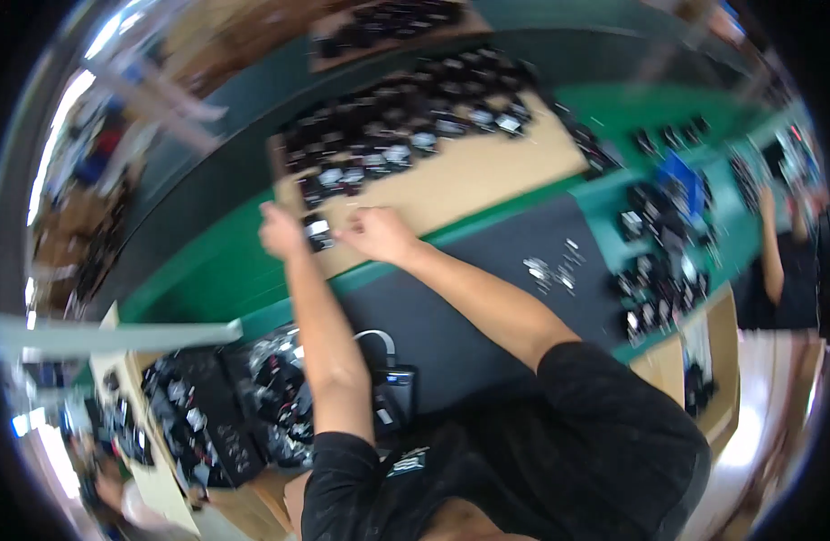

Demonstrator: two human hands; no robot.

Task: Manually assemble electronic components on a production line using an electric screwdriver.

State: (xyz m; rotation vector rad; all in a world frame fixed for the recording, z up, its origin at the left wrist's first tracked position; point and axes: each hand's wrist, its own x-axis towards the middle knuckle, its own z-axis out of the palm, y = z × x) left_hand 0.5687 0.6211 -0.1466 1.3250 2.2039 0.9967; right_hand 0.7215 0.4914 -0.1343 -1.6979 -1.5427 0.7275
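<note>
A small black part with a pale label [318, 233] lies at the near left corner of a tan cardboard sheet [487, 171]. My left hand [281, 232] is right beside it on the left, at the sheet's edge; blur smears its fingers. From the right, my right hand [377, 234] reaches over the sheet with curled fingers, their tips close to the same part. Whether either hand touches the part, or what the right fingers pinch, cannot be made out. Rows of similar black parts [392, 155] fill the far side of the sheet.
A dark mat [487, 270] on the green table bears loose small metal pieces [555, 270]. Groups of black parts [659, 288] and a blue box [681, 185] stand right. A black device [394, 397] and bagged parts [280, 388] are near me. Another person's arm [771, 248] shows far right.
</note>
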